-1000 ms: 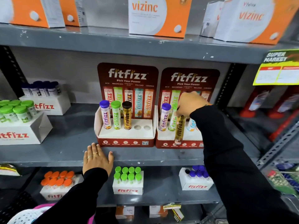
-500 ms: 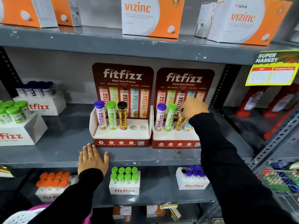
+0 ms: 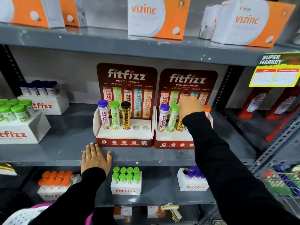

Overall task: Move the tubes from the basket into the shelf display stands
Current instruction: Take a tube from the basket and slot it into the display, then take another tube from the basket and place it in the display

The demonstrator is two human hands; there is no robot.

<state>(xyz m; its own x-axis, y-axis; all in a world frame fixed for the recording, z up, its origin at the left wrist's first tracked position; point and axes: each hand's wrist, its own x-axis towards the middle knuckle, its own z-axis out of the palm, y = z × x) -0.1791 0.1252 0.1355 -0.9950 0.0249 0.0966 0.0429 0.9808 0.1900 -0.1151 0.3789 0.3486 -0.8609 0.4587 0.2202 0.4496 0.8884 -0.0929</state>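
Now left stand (image 3: 123,134) holds three tubes; left hand (image 3: 95,159) flat, right fingers (image 3: 191,106) unclear.

A black-sleeved right hand (image 3: 190,108) hides the cap of a yellow tube (image 3: 179,126) in the right maroon cardboard display stand (image 3: 172,143); its grip is unclear. An orange-capped tube (image 3: 208,109) shows only partly behind the wrist.

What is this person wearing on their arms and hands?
Both arms are in long black sleeves that reach the wrists. The hands are bare, with no gloves. The left hand wears two thin rings on its fingers. No ring shows on the right hand.
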